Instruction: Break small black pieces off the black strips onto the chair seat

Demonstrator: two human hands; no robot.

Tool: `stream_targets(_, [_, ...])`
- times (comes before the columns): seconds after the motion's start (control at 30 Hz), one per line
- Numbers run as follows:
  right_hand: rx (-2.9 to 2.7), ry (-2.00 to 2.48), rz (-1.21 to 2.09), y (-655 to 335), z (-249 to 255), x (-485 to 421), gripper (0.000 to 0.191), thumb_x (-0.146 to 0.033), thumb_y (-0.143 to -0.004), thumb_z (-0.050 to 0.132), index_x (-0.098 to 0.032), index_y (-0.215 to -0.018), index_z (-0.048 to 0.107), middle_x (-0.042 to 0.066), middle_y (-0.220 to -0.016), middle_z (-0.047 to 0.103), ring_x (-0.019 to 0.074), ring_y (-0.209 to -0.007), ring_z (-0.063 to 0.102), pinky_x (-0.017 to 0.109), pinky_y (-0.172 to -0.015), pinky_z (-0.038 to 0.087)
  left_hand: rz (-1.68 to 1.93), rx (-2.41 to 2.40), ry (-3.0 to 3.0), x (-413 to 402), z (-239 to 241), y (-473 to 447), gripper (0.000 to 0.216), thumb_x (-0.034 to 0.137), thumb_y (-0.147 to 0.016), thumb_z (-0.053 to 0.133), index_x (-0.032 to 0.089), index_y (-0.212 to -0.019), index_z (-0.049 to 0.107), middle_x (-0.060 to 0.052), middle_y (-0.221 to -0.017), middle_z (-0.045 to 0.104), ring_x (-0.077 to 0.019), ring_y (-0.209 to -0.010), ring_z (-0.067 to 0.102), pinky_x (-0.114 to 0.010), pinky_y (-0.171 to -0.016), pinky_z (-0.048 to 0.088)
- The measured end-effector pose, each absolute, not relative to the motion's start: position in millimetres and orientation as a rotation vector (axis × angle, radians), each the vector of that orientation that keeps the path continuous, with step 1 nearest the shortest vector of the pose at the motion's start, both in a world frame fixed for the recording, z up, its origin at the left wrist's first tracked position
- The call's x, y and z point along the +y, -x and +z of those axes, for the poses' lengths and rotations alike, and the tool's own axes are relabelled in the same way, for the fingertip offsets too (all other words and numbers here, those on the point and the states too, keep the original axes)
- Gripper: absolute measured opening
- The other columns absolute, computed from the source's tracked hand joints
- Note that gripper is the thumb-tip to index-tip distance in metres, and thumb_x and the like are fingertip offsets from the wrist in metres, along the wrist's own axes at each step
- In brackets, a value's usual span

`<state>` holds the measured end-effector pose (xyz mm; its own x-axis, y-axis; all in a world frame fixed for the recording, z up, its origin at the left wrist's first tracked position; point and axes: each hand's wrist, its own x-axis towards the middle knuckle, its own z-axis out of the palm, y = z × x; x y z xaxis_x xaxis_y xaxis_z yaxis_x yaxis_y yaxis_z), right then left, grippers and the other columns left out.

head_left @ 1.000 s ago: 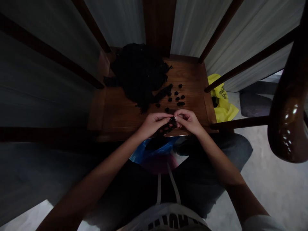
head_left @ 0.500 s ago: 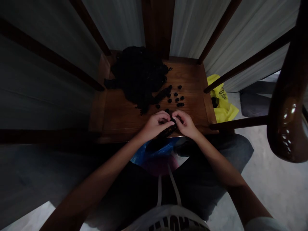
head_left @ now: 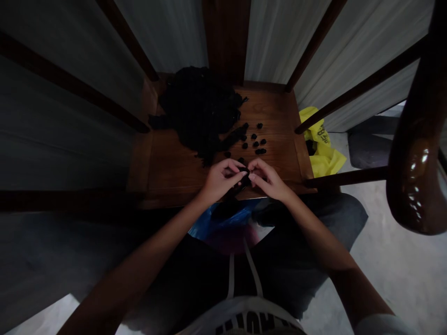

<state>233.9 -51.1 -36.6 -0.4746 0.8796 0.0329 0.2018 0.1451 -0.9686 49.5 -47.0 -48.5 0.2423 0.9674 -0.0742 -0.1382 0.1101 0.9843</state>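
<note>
My left hand [head_left: 220,179] and my right hand [head_left: 267,179] meet over the near edge of a wooden chair seat [head_left: 167,163]. Both pinch the same small black piece [head_left: 244,177], with a dark strip trailing down from it between the hands. Just beyond the fingers lie several small black pieces [head_left: 256,139] scattered on the seat. A large black heap of tangled material [head_left: 200,107] fills the back left of the seat.
Dark wooden chair rails [head_left: 349,93] rise around the seat, and a glossy rounded wooden post [head_left: 415,158] stands close at the right. A yellow plastic bag [head_left: 323,149] lies on the floor to the right. A blue bag [head_left: 223,218] sits below the seat's front edge, above my lap.
Both hands have shifted slightly forward and left over the seat, still pinching the same black piece; the trailing strip is now more hidden between them.
</note>
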Motion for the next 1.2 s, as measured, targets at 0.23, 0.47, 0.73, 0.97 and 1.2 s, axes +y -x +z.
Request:
stream_targets(0.23, [-1.977, 1.061, 0.969, -227, -40, -53, 0.032, -0.034, -0.088, 0.063, -0.022, -0.118, 0.061, 0.006, -0.106, 0.068, 0.0136, -0.078, 0.063, 0.027, -0.069, 0.051, 1.054, 1.029, -1.238, -49, -48, -47, 0.034, 0.027, -0.072, 0.077, 0.015, -0.103, 0.068, -0.002, -0.081, 0.071, -0.0134, -0.075, 0.068, -0.026, -0.074, 0.055])
stream_targets(0.47, [-2.016, 1.065, 0.693, -232, -43, -53, 0.018, -0.030, -0.092, 0.059, -0.020, -0.101, 0.071, 0.004, -0.081, 0.069, 0.0137, -0.070, 0.062, 0.027, -0.065, 0.050, 0.988, 1.113, -1.607, -50, -41, -38, 0.026, 0.034, -0.087, 0.063, 0.019, -0.106, 0.072, -0.006, -0.102, 0.075, -0.0192, -0.093, 0.070, -0.033, -0.085, 0.055])
stream_targets(0.73, [-2.103, 1.128, 0.577, -231, -39, -57, 0.017, -0.026, -0.094, 0.054, -0.019, -0.096, 0.070, 0.005, -0.081, 0.067, 0.0141, -0.073, 0.062, 0.026, -0.065, 0.047, 0.873, 1.012, -1.951, -47, -36, -33, 0.031, 0.028, -0.095, 0.051, 0.018, -0.122, 0.063, -0.007, -0.110, 0.069, -0.0175, -0.102, 0.065, -0.031, -0.091, 0.050])
stream_targets(0.97, [-1.984, 1.230, 0.729, -228, -38, -55, 0.015, -0.029, -0.091, 0.056, -0.020, -0.088, 0.068, 0.003, -0.081, 0.069, 0.0148, -0.074, 0.063, 0.026, -0.066, 0.047, 0.805, 1.023, -2.027, -47, -38, -30, 0.022, 0.022, -0.094, 0.052, 0.018, -0.112, 0.063, -0.005, -0.102, 0.068, -0.0159, -0.094, 0.064, -0.029, -0.084, 0.049])
stream_targets(1.2, [-1.783, 1.171, 1.231, -232, -31, -49, 0.019, -0.035, -0.089, 0.060, -0.016, -0.084, 0.065, -0.002, -0.068, 0.059, 0.0079, -0.056, 0.050, 0.020, -0.052, 0.038, 0.812, 1.023, -1.904, -53, -36, -35, 0.023, 0.027, -0.097, 0.046, 0.018, -0.111, 0.062, -0.006, -0.103, 0.068, -0.0171, -0.095, 0.064, -0.030, -0.085, 0.048])
